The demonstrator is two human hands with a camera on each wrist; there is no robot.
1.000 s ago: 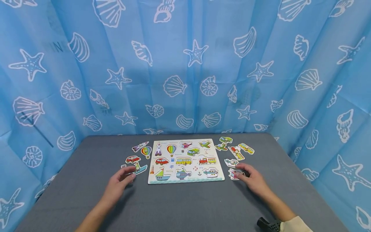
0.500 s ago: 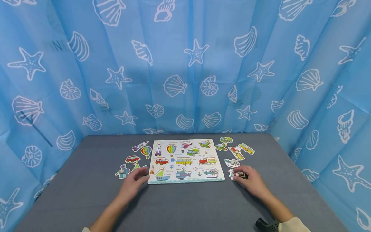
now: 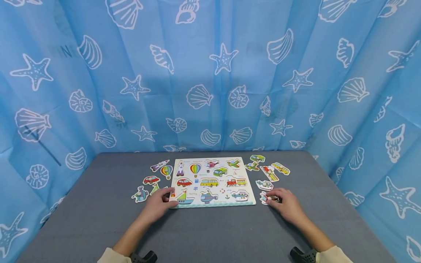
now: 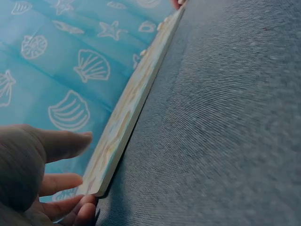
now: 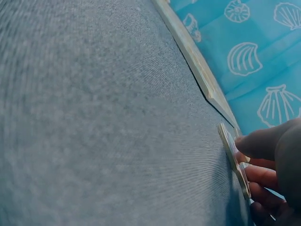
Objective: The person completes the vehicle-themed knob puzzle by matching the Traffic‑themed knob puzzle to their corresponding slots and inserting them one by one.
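A white puzzle board (image 3: pixel 223 191) with printed vehicles lies mid-table. My left hand (image 3: pixel 158 204) is at its near left corner; in the left wrist view the fingertips (image 4: pixel 87 207) touch the corner while the thumb (image 4: pixel 68 143) stays raised apart from it. Partly behind that hand lies a sailboat piece (image 3: pixel 154 189), beside a submarine piece (image 3: pixel 140 194). To the board's right, my right hand (image 3: pixel 287 204) pinches a helicopter piece (image 3: pixel 264 198), which lies at the table surface, partly hidden by the fingers. In the right wrist view this puzzle piece (image 5: pixel 230 153) is seen edge-on under the thumb.
Left of the board lie rocket (image 3: pixel 159 165), balloon (image 3: pixel 166 171) and red car (image 3: pixel 151 180) pieces. Right of it are ship (image 3: pixel 264 185), train (image 3: pixel 269 174), bus (image 3: pixel 281 168), plane (image 3: pixel 251 166) and green truck (image 3: pixel 257 158) pieces. A blue shell-print curtain (image 3: pixel 210 91) stands behind the grey table (image 3: pixel 210 233).
My left hand has moved right, from over the sailboat and submarine pieces to the board's corner, uncovering the submarine. The right hand has stayed at the helicopter piece with only slight finger movement.
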